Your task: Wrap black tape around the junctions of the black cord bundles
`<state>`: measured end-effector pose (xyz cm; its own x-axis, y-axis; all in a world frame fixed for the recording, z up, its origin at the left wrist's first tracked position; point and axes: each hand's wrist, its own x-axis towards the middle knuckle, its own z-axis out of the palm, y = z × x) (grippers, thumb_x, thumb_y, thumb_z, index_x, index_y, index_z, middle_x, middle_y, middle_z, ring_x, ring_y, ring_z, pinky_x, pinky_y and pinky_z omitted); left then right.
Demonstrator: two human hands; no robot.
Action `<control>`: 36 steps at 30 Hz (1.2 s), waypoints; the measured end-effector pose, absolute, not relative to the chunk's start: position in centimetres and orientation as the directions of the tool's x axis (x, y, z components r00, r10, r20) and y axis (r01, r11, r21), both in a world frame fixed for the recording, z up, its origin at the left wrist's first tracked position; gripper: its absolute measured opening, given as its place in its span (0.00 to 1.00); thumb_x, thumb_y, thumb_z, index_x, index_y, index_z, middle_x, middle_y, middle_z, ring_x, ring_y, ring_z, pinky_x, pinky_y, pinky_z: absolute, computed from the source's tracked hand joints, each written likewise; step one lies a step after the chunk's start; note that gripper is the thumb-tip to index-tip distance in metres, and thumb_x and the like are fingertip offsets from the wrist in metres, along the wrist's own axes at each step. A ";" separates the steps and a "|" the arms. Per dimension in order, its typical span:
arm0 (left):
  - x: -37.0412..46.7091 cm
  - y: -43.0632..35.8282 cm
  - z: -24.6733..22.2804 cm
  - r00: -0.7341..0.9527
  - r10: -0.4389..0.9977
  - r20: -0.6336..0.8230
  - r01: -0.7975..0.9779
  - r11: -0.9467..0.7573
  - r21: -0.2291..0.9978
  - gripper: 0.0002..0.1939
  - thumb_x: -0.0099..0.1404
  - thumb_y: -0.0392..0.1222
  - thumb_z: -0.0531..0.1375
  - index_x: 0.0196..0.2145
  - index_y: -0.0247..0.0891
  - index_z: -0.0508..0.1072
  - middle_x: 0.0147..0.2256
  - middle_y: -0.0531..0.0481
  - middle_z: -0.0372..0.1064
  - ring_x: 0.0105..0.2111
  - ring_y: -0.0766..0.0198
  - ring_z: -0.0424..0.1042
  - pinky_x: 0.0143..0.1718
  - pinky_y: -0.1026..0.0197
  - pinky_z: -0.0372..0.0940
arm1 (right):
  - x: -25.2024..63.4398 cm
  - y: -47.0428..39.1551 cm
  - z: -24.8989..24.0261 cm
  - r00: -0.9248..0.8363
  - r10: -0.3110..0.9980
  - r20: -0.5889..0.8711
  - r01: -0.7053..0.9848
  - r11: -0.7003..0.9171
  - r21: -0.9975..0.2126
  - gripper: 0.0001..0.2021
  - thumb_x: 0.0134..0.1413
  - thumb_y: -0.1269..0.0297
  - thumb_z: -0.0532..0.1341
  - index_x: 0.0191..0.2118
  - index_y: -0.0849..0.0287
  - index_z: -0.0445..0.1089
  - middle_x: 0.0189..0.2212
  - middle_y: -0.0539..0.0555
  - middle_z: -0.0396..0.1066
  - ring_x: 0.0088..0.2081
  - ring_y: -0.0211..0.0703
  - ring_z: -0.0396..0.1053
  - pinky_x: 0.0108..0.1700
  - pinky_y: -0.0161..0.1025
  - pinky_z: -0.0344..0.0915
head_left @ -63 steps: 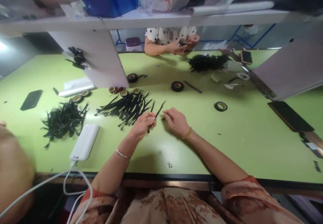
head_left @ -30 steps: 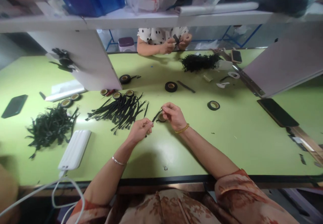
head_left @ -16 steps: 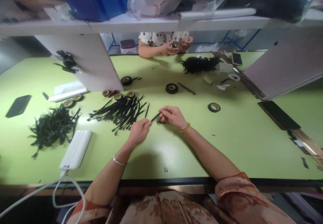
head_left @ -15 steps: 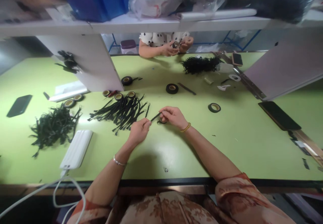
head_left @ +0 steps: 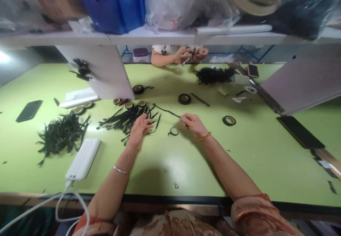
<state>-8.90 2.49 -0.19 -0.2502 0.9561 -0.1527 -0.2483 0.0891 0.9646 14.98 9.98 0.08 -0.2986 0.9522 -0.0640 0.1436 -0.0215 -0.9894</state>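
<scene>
My right hand (head_left: 194, 124) pinches one end of a thin black cable (head_left: 167, 111), which stretches away to the left toward a pile. My left hand (head_left: 140, 129), fingers spread, is over the near right side of that pile of short black cables (head_left: 119, 119); whether it touches them I cannot tell. One loose cable (head_left: 158, 121) lies just right of my left fingers. Between my hands, a nearly used-up roll of black tape (head_left: 174, 131) lies on the green table (head_left: 165, 165).
Fuller black tape rolls lie ahead (head_left: 184, 99) and right (head_left: 229, 120). A second cable pile (head_left: 62, 133) and a white power bank (head_left: 83, 159) are on the left. A phone (head_left: 300, 132) lies right. A loaded shelf (head_left: 160, 38) crosses overhead; a co-worker's hands (head_left: 190, 55) work opposite.
My left hand has let go of the black cable, opened and moved left to the pile. My right hand has shifted slightly right with the cable, uncovering the small tape roll.
</scene>
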 end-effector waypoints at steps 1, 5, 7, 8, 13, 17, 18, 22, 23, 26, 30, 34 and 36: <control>-8.9 2.5 -0.2 -0.233 0.959 -0.159 -0.299 0.085 0.950 0.32 0.57 0.56 0.65 0.55 0.39 0.66 0.45 0.45 0.72 0.33 0.67 0.74 0.31 0.65 0.65 | 14.8 9.9 0.0 -0.287 0.954 -0.092 0.066 -0.076 -0.995 0.17 0.45 0.49 0.64 0.26 0.60 0.67 0.18 0.46 0.61 0.19 0.32 0.54 0.23 0.33 0.49; -8.1 2.2 -0.1 -0.179 0.976 -0.126 -0.332 0.061 0.941 0.30 0.53 0.49 0.70 0.51 0.36 0.71 0.38 0.49 0.71 0.30 0.70 0.70 0.30 0.66 0.64 | 13.4 8.6 -0.2 -0.386 0.902 -0.193 -0.081 -0.242 -0.967 0.20 0.40 0.47 0.68 0.26 0.62 0.67 0.16 0.44 0.59 0.17 0.29 0.52 0.21 0.32 0.45; -7.7 1.9 -0.1 -0.193 0.977 -0.091 -0.370 0.013 0.929 0.28 0.51 0.46 0.71 0.48 0.36 0.73 0.33 0.53 0.70 0.27 0.72 0.67 0.29 0.67 0.62 | 12.7 7.7 -0.2 -0.456 0.861 -0.225 -0.071 -0.287 -0.955 0.20 0.41 0.48 0.68 0.25 0.62 0.67 0.16 0.44 0.60 0.16 0.28 0.52 0.21 0.32 0.44; -7.5 1.9 -0.1 -0.202 0.976 -0.078 -0.393 -0.008 0.919 0.27 0.50 0.45 0.72 0.47 0.36 0.74 0.31 0.54 0.69 0.26 0.73 0.66 0.29 0.67 0.61 | 12.4 7.3 -0.2 -0.486 0.840 -0.242 -0.049 -0.303 -0.952 0.20 0.41 0.48 0.68 0.25 0.62 0.68 0.16 0.45 0.60 0.16 0.28 0.52 0.21 0.32 0.44; -7.3 1.7 0.3 -0.222 0.972 -0.077 -0.385 -0.014 0.923 0.18 0.48 0.47 0.72 0.32 0.33 0.76 0.21 0.56 0.65 0.21 0.74 0.63 0.25 0.68 0.58 | 11.6 5.9 0.1 -0.602 0.758 -0.252 0.166 -0.190 -0.968 0.19 0.50 0.48 0.62 0.29 0.62 0.69 0.20 0.49 0.66 0.20 0.33 0.59 0.23 0.33 0.53; -7.1 1.6 0.5 -0.229 0.967 -0.114 -0.324 0.035 0.945 0.19 0.46 0.50 0.72 0.28 0.32 0.76 0.20 0.54 0.67 0.20 0.74 0.62 0.23 0.67 0.56 | 11.1 4.8 0.6 -0.630 0.776 0.014 0.299 0.259 -0.918 0.16 0.62 0.53 0.54 0.34 0.61 0.69 0.25 0.51 0.69 0.27 0.37 0.62 0.33 0.36 0.57; -7.0 1.6 0.5 -0.234 0.965 -0.121 -0.311 0.044 0.949 0.19 0.45 0.50 0.72 0.27 0.32 0.75 0.20 0.54 0.67 0.19 0.74 0.61 0.23 0.67 0.55 | 11.0 4.6 0.6 -0.643 0.765 0.044 0.324 0.323 -0.889 0.16 0.63 0.54 0.53 0.32 0.60 0.68 0.24 0.50 0.67 0.27 0.37 0.61 0.33 0.36 0.56; -7.0 1.6 0.4 -0.272 0.955 -0.120 -0.254 0.049 0.966 0.19 0.45 0.50 0.71 0.26 0.33 0.73 0.19 0.56 0.65 0.18 0.74 0.60 0.22 0.67 0.54 | 10.5 3.8 0.2 -0.656 0.754 0.027 0.307 0.300 -0.903 0.20 0.65 0.51 0.50 0.31 0.60 0.67 0.23 0.50 0.65 0.26 0.37 0.60 0.31 0.36 0.55; -7.0 1.6 0.3 -0.279 0.953 -0.118 -0.242 0.050 0.969 0.18 0.46 0.50 0.71 0.26 0.33 0.73 0.19 0.56 0.65 0.18 0.74 0.60 0.22 0.67 0.54 | 10.4 3.8 0.0 -0.655 0.756 0.012 0.290 0.267 -0.919 0.21 0.65 0.49 0.49 0.32 0.60 0.68 0.24 0.50 0.65 0.26 0.37 0.60 0.30 0.36 0.56; -7.0 1.6 -0.1 -0.298 0.948 -0.115 -0.205 0.054 0.977 0.18 0.46 0.50 0.71 0.25 0.34 0.72 0.18 0.57 0.64 0.18 0.74 0.59 0.22 0.66 0.54 | 10.3 3.7 -0.4 -0.645 0.764 -0.014 0.297 0.234 -0.925 0.23 0.65 0.46 0.48 0.33 0.60 0.69 0.21 0.49 0.63 0.24 0.37 0.58 0.29 0.36 0.55; -6.8 1.6 -0.4 -0.349 0.931 -0.106 -0.180 0.044 0.983 0.17 0.45 0.49 0.71 0.23 0.34 0.71 0.18 0.57 0.64 0.19 0.74 0.58 0.23 0.66 0.54 | 10.2 3.7 -0.5 -0.653 0.757 -0.005 0.305 0.257 -0.917 0.24 0.63 0.46 0.50 0.29 0.59 0.70 0.19 0.47 0.58 0.23 0.36 0.54 0.28 0.35 0.51; -7.6 1.9 0.2 -0.248 0.957 -0.152 -0.373 0.051 0.926 0.17 0.44 0.46 0.72 0.28 0.34 0.73 0.21 0.57 0.64 0.20 0.75 0.59 0.23 0.68 0.53 | 10.2 3.6 -0.7 -0.634 0.766 -0.109 0.258 0.076 -0.963 0.26 0.60 0.41 0.51 0.30 0.60 0.70 0.19 0.46 0.55 0.21 0.35 0.50 0.24 0.34 0.47; -8.4 2.1 0.7 -0.191 0.967 -0.171 -0.510 0.052 0.859 0.21 0.43 0.45 0.73 0.34 0.34 0.75 0.24 0.57 0.65 0.21 0.76 0.61 0.23 0.69 0.54 | 10.2 3.6 -0.9 -0.638 0.748 -0.184 0.228 -0.045 -0.973 0.27 0.58 0.39 0.52 0.31 0.61 0.70 0.18 0.45 0.53 0.20 0.33 0.48 0.23 0.34 0.44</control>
<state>-8.38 2.11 0.67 -0.1906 0.9666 -0.1713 -0.5098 0.0517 0.8587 10.24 3.59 -0.88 -0.6380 0.7477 -0.1842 0.2282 -0.0449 -0.9726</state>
